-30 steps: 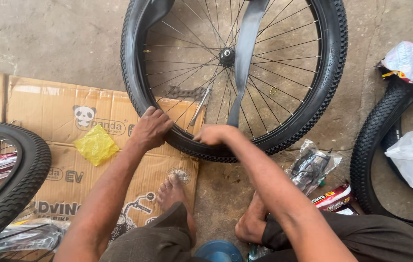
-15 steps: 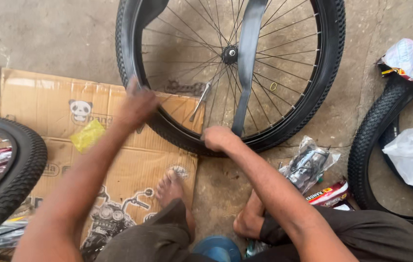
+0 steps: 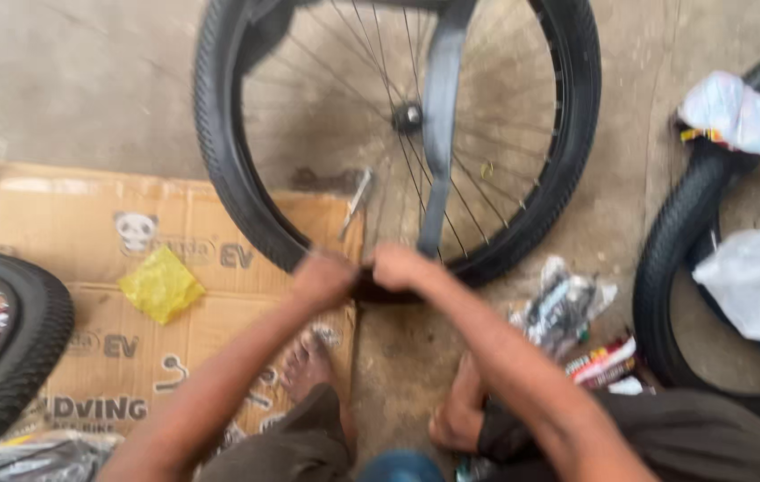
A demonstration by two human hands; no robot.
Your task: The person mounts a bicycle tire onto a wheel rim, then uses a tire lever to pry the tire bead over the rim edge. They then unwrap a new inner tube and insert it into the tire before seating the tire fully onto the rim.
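Note:
A spoked bicycle wheel with a black tyre stands on the concrete floor in front of me, a dark fork blade running down from its hub. My left hand and my right hand sit close together on the near bottom of the tyre, both gripping it. The frame is blurred, so finger detail is unclear. My bare feet rest below the hands, the left foot on flattened cardboard.
A yellow cloth lies on the cardboard. Another tyre sits at the left edge, a third tyre at the right with white plastic bags in it. Small packets lie beside my right leg.
My left hand came down from the tyre's left side to its bottom, beside the right hand. The view has shifted, so the wheel now sits further right in frame.

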